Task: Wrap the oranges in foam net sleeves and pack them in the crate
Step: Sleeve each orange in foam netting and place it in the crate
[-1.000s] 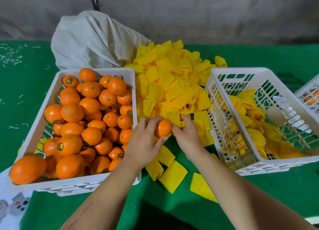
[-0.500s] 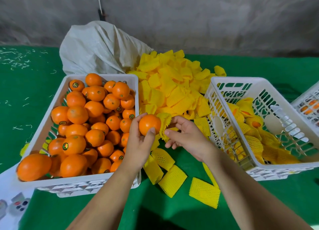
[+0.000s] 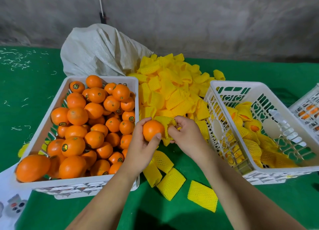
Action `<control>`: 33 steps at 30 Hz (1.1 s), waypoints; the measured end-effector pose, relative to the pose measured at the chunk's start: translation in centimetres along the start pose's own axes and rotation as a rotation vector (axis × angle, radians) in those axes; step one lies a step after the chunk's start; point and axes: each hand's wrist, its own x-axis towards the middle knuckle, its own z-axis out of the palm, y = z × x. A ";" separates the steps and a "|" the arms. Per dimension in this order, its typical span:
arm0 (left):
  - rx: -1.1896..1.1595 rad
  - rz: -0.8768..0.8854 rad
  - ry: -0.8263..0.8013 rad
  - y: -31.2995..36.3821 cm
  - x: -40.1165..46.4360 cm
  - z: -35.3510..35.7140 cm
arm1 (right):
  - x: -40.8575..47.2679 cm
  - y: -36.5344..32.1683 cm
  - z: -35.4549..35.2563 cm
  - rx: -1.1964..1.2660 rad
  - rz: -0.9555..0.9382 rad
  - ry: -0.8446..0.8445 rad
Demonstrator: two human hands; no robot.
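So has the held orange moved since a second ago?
Yes. The orange in the left hand shifted left, away from the sleeve pile and nearer the full crate.

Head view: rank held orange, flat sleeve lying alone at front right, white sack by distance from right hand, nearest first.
From the right hand:
1. Orange, just to its left, held by the left hand.
2. Flat sleeve, on the green cloth nearer the camera.
3. White sack, at the back left by the wall.
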 end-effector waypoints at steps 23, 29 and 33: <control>0.121 0.014 -0.095 -0.1 0.5 0.6 | 1.6 1.0 -0.5 -0.265 -0.307 0.147; 0.060 0.077 0.082 -0.4 0.5 0.6 | -0.3 -0.3 -0.3 -0.417 -0.499 0.146; 0.143 0.061 0.162 -0.6 1.0 0.6 | -1.6 -0.6 0.5 -0.584 -0.755 0.174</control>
